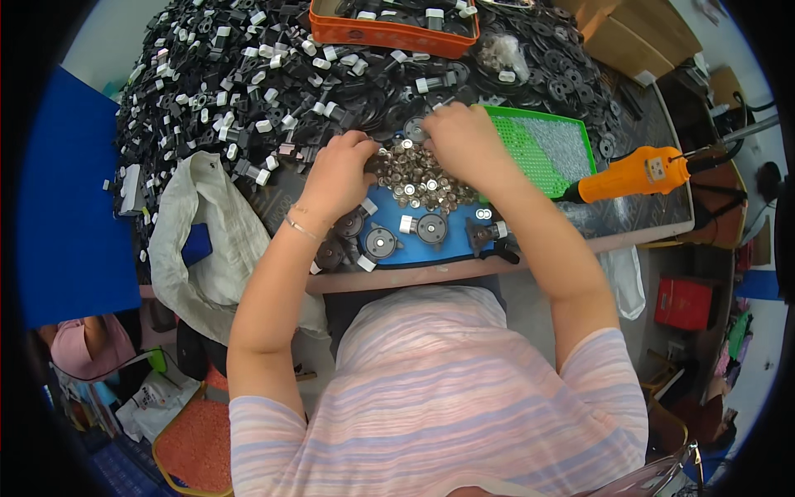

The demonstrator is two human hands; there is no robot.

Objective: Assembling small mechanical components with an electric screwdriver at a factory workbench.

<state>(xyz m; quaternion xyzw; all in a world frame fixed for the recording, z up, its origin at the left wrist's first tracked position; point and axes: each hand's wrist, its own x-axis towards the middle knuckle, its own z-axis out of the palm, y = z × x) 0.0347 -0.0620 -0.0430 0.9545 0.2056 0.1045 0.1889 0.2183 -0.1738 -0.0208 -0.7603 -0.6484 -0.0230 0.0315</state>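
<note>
My left hand (pixel 338 171) rests curled at the left edge of a heap of small silvery metal rings (pixel 416 182) on a blue mat (pixel 454 244). At the heap's far right edge my right hand (pixel 462 142) has its fingers bent down into black round parts; what it grips is hidden. Several assembled black discs with white tabs (pixel 406 234) lie on the mat in front of the heap. A bracelet sits on my left wrist.
A large pile of black plastic parts with white tabs (pixel 240 83) covers the table's back. An orange tray (pixel 389 29) stands at the rear, a green tray (pixel 542 149) at the right, an orange electric screwdriver (pixel 638 174) beside it. A white bag (pixel 207 232) hangs left.
</note>
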